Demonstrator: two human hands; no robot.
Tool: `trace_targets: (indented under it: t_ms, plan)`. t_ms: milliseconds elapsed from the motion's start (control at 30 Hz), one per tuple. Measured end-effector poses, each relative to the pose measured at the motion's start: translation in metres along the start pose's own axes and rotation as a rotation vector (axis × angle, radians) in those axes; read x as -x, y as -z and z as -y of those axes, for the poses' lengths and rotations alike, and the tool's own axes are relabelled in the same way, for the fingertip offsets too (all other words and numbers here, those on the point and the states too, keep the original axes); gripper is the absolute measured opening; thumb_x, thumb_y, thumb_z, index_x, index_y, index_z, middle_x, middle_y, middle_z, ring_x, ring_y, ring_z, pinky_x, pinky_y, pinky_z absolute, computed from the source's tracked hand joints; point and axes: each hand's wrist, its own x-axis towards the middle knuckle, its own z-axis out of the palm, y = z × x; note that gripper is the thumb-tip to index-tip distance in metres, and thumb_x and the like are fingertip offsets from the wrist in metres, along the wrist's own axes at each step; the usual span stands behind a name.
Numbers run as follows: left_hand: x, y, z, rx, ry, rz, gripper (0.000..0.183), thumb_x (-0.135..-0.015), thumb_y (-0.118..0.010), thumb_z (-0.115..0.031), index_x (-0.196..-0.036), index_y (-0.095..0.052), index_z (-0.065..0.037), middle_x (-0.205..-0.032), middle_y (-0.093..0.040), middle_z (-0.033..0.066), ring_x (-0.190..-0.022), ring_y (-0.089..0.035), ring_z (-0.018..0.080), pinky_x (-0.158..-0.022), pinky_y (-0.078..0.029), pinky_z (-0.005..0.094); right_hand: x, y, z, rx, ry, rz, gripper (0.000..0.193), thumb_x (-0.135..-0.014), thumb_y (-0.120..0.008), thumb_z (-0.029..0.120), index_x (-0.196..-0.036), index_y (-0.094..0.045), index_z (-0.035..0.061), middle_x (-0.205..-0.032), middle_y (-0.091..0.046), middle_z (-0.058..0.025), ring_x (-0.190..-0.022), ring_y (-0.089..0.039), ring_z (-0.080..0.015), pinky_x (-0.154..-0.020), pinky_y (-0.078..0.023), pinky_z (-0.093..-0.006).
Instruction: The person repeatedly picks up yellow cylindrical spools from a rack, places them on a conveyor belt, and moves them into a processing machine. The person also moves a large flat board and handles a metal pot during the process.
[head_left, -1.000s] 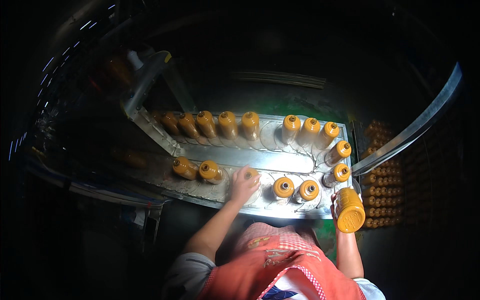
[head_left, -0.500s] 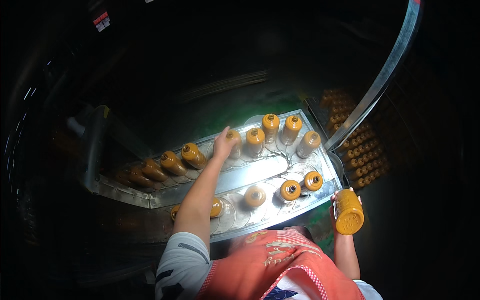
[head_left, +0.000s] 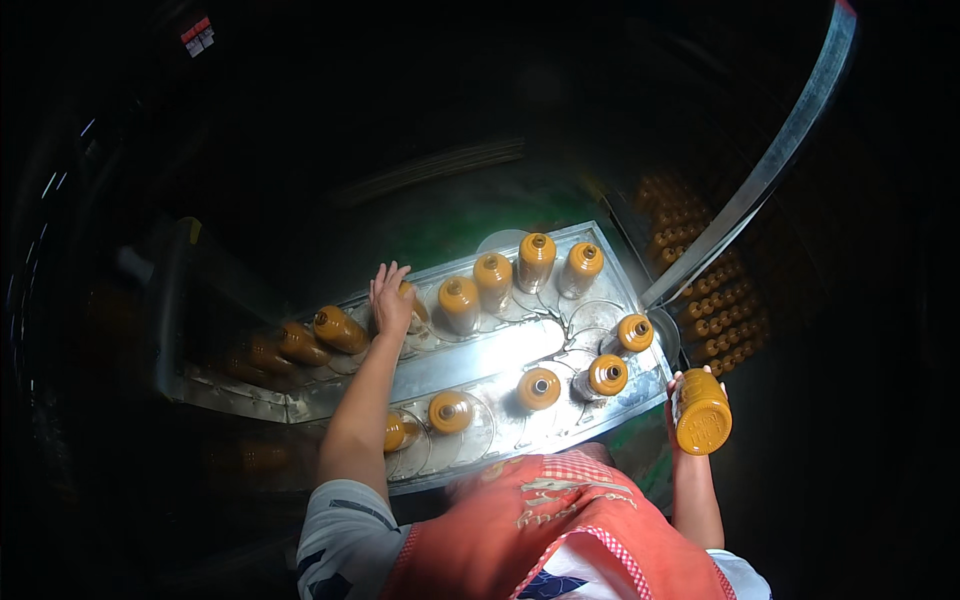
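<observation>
My left hand (head_left: 390,298) reaches over the far row of a metal table, its fingers stretched and apart. Just right of it stands a mustard-yellow coated glass bottle (head_left: 414,308), partly covered by the hand; whether they touch is unclear. At the right, off the table's end, my right hand (head_left: 677,385) grips another yellow bottle (head_left: 704,412) whose round base faces me. The fingers wrap behind this bottle and are mostly hidden. Similar bottles stand in the far row (head_left: 459,304) and the near row (head_left: 539,390), necks up, yellow on top and paler below.
The long metal table (head_left: 470,365) has a raised bright centre strip and overlapping curved plates round it. A slanted metal bar (head_left: 760,170) rises at its right end. Beyond this, many yellow bottles (head_left: 715,300) stand in rows. Dark metal framing (head_left: 182,300) rises at the left.
My left hand has moved left along the far row, from one bottle to another. The near-row bottles have shifted left. My right hand still holds its bottle in nearly the same place.
</observation>
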Motion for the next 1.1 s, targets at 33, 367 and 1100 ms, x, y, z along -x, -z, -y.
trace_targets:
  t_ms: [33,367,1100]
  plan:
    - [0.004,0.006,-0.014,0.186,-0.008,0.106,0.042,-0.086,-0.072,-0.014,-0.127,-0.064,-0.012,-0.142,-0.055,0.0129,-0.135,-0.046,0.0340,-0.111,-0.039,0.0400,-0.004,0.003,0.002,-0.020,-0.035,0.069,0.050,-0.098,-0.043,0.056,-0.130,-0.060,0.0223,-0.120,-0.059,-0.0252,-0.105,-0.063,-0.0423,-0.076,-0.059,-0.0537]
    - [0.073,-0.002,0.005,0.493,0.419,0.320,0.047,-0.081,-0.077,-0.025,-0.124,-0.066,-0.009,-0.130,-0.063,0.0148,-0.123,-0.057,0.0323,-0.105,-0.044,0.0361,-0.014,-0.049,-0.035,0.171,-0.102,-0.247,0.048,-0.095,-0.041,0.060,-0.120,-0.061,0.0236,-0.097,-0.066,-0.0225,-0.077,-0.066,-0.0364,-0.053,-0.058,-0.0460]
    - [0.391,0.218,0.094,0.232,0.764,-0.442,0.054,-0.079,-0.078,-0.011,-0.131,-0.062,-0.007,-0.120,-0.065,0.0178,-0.113,-0.059,0.0308,-0.099,-0.047,0.0377,0.091,-0.131,-0.304,1.269,0.185,1.023,0.038,-0.083,-0.076,0.014,-0.119,-0.069,0.0077,-0.122,-0.055,-0.0150,-0.116,-0.054,-0.0292,-0.100,-0.043,-0.0353]
